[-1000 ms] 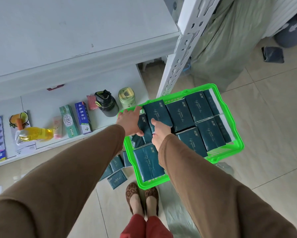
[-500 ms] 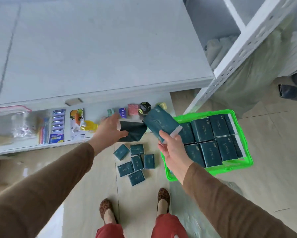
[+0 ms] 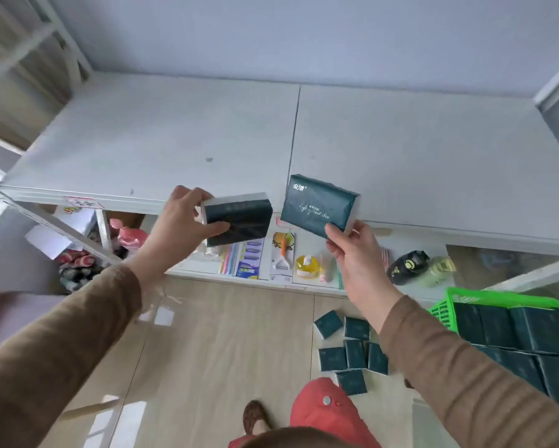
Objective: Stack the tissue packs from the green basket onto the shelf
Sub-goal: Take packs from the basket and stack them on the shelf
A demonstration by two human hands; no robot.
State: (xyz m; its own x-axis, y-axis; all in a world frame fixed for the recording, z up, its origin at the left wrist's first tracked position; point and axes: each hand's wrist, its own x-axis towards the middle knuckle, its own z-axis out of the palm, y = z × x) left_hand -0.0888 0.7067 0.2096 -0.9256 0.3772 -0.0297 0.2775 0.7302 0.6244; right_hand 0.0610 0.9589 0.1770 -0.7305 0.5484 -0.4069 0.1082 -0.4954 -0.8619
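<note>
My left hand (image 3: 181,221) grips a dark green tissue pack (image 3: 239,218) by its left end, held at the front edge of the white shelf (image 3: 207,137). My right hand (image 3: 352,250) holds a second dark green tissue pack (image 3: 318,206) by its lower corner, tilted, just over the same front edge. The green basket (image 3: 446,305) sits at the lower right on the floor, filled with several more packs (image 3: 530,337). The shelf top in front of me is bare.
Several small dark green packs (image 3: 349,350) lie on the tiled floor by my feet. The lower shelf (image 3: 397,289) holds toothbrushes, a peeler card, a yellow bottle and a dark jar (image 3: 407,266). White shelf uprights stand at the left and far right.
Both hands have lifted a pack each from basket level up to the shelf's front edge. My view has swung up and left, so the basket now sits at the lower right.
</note>
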